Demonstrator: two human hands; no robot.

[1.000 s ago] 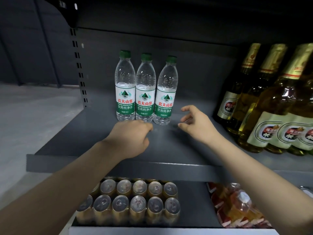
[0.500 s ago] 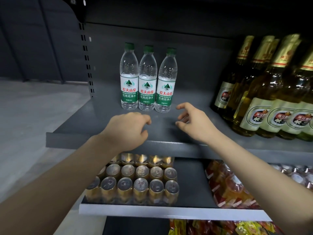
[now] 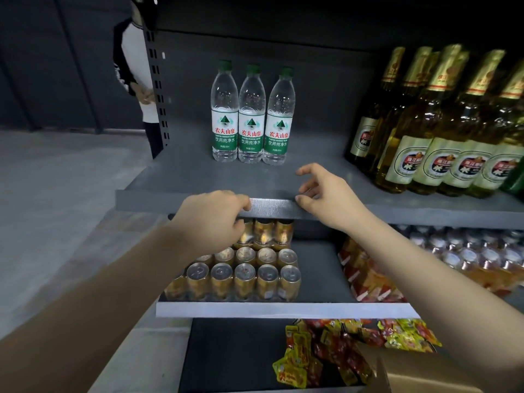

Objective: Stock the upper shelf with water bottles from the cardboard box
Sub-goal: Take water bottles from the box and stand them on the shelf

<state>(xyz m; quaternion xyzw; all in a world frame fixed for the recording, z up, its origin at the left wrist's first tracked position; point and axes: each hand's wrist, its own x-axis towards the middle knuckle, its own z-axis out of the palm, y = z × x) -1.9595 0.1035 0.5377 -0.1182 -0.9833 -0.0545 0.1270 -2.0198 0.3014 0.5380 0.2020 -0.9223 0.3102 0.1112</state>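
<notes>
Three water bottles (image 3: 251, 114) with green caps and green-white labels stand side by side at the back of the grey upper shelf (image 3: 181, 180). My left hand (image 3: 211, 219) hovers at the shelf's front edge, fingers loosely curled, holding nothing. My right hand (image 3: 326, 194) is just right of it over the shelf's front lip, fingers spread and empty. Both hands are well in front of the bottles. A corner of the cardboard box (image 3: 419, 370) shows at the bottom right, under my right forearm.
Tall beer bottles (image 3: 442, 131) fill the upper shelf's right side. Below sit a pack of gold cans (image 3: 243, 276) and wrapped bottles (image 3: 470, 259). Snack packets (image 3: 340, 353) lie on the lowest shelf. Another person (image 3: 139, 80) stands beyond the shelf's left upright.
Both empty hands have drawn back from near the bottles to the shelf's front edge. My view has pulled back and tilted down, revealing the lowest shelf, the box corner and a person at left.
</notes>
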